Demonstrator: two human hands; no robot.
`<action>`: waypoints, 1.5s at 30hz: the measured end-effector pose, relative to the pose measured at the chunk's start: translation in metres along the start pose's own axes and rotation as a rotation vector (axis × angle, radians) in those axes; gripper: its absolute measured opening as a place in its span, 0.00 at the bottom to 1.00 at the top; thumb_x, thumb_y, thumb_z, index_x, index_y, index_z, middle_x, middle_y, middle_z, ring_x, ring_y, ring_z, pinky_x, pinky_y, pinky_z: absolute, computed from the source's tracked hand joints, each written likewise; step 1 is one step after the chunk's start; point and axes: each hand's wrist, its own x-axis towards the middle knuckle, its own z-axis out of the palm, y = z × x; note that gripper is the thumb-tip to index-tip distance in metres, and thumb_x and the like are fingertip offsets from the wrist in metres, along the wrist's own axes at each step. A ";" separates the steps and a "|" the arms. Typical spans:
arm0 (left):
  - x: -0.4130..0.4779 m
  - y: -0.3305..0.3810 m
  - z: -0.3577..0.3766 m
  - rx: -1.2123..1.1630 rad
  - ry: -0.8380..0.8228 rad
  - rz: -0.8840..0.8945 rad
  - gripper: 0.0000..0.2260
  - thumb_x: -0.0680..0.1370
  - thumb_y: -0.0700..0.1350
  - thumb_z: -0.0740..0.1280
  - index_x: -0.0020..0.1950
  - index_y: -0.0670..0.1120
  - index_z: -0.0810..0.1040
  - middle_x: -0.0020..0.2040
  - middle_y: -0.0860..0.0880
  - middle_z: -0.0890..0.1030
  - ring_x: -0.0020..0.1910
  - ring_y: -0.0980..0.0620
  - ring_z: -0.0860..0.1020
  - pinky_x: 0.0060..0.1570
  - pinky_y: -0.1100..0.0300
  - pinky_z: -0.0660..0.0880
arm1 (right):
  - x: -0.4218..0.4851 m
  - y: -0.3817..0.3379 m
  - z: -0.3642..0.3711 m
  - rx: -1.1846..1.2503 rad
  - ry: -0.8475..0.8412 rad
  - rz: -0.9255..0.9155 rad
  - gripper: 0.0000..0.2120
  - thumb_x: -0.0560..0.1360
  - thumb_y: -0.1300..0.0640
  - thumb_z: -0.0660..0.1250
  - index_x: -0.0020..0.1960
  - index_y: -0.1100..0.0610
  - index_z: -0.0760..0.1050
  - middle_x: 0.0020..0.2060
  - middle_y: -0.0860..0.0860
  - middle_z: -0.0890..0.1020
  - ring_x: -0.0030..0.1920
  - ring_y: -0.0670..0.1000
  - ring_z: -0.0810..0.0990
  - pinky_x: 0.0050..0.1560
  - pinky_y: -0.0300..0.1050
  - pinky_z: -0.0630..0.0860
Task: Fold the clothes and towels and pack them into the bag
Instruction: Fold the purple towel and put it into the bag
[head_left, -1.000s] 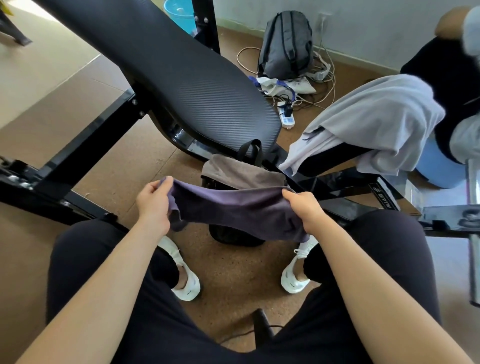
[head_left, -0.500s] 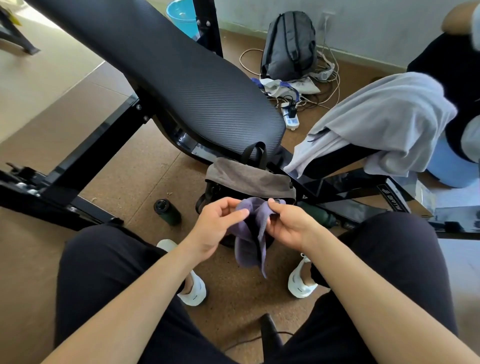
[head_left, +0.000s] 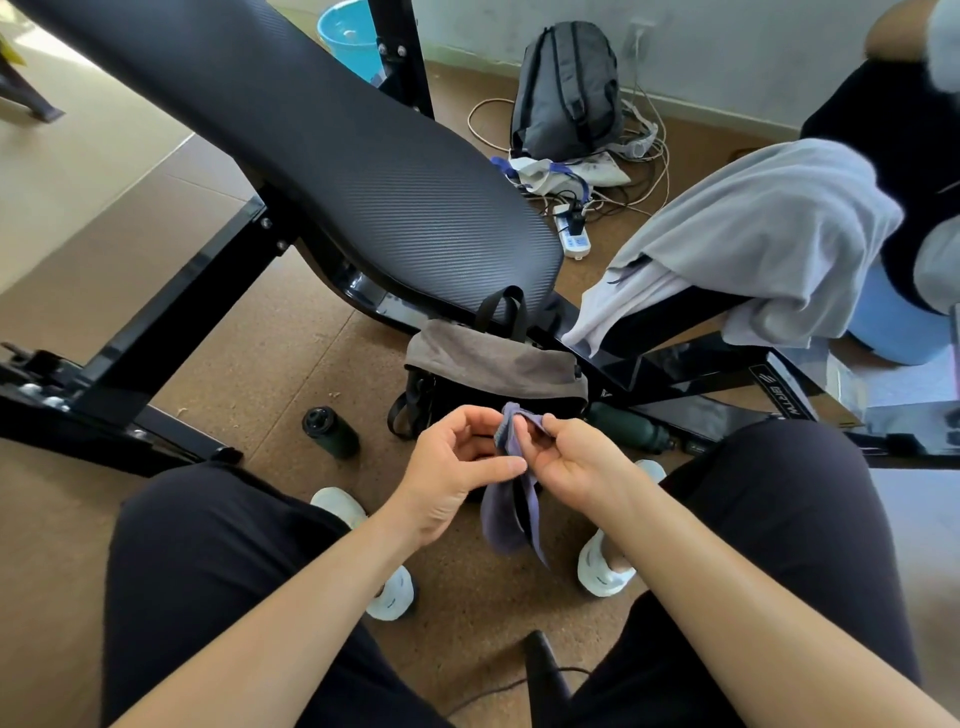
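The right hand's (head_left: 571, 462) thumb and forefinger pinch the top edge of the purple cloth (head_left: 506, 519), the other fingers curled under it; the left hand (head_left: 452, 467) sits just beside, fingers bent toward the same edge and thumb stretched across to the fabric, though whether it grips cannot be told; the cloth hangs bunched and narrow below both hands, between the knees; both forearms reach forward and angle inward from the lower corners, wrists level; just beyond the hands the black bag (head_left: 447, 400) stands on the floor under the end of the bench pad (head_left: 363, 182), a grey cloth (head_left: 493, 361) lying over its top; a light grey garment (head_left: 753, 234) drapes the frame on the right.
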 end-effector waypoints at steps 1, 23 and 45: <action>0.001 -0.001 0.002 0.053 0.035 0.024 0.19 0.71 0.31 0.77 0.59 0.38 0.78 0.50 0.47 0.85 0.54 0.49 0.84 0.54 0.58 0.80 | -0.001 0.001 0.000 -0.001 -0.006 -0.001 0.12 0.86 0.63 0.54 0.65 0.67 0.70 0.65 0.67 0.74 0.67 0.61 0.76 0.32 0.47 0.83; 0.015 0.016 -0.033 0.147 0.095 0.086 0.11 0.79 0.34 0.69 0.52 0.50 0.85 0.48 0.48 0.87 0.51 0.49 0.84 0.54 0.54 0.80 | -0.002 -0.015 -0.013 -1.646 -0.504 -1.015 0.25 0.72 0.49 0.77 0.68 0.45 0.75 0.63 0.40 0.79 0.69 0.43 0.71 0.69 0.45 0.69; 0.027 0.001 -0.044 0.720 -0.052 0.287 0.14 0.76 0.40 0.75 0.59 0.51 0.84 0.65 0.55 0.81 0.68 0.59 0.76 0.65 0.55 0.75 | -0.006 -0.054 -0.014 -1.395 -0.694 -0.948 0.04 0.78 0.62 0.70 0.52 0.57 0.82 0.42 0.49 0.84 0.45 0.44 0.80 0.49 0.44 0.77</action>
